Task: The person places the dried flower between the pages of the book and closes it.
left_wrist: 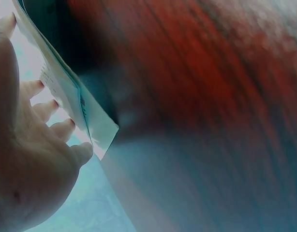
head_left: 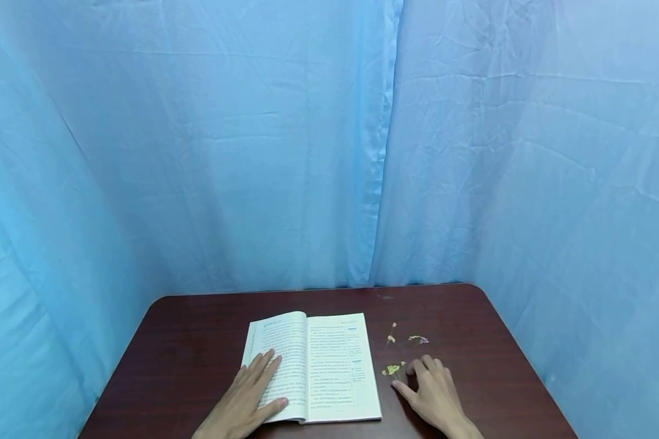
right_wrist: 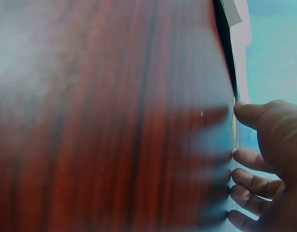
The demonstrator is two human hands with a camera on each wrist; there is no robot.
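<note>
An open book with printed pages lies on the dark wooden table. My left hand rests on its left page, fingers extended and spread; the left wrist view shows those fingertips against the paper. Right of the book, my right hand touches the tabletop with bent fingers. Its thumb and forefinger stand apart beside the stem end of a small yellow flower sprig. In the right wrist view, the thumb and fingers reach the table surface, with a gap between them; whether they touch the stem is unclear.
Beyond the yellow sprig lie a thin pale-flowered sprig and another with whitish and purple blooms. The table has rounded far corners. Blue curtains hang behind it and along both sides.
</note>
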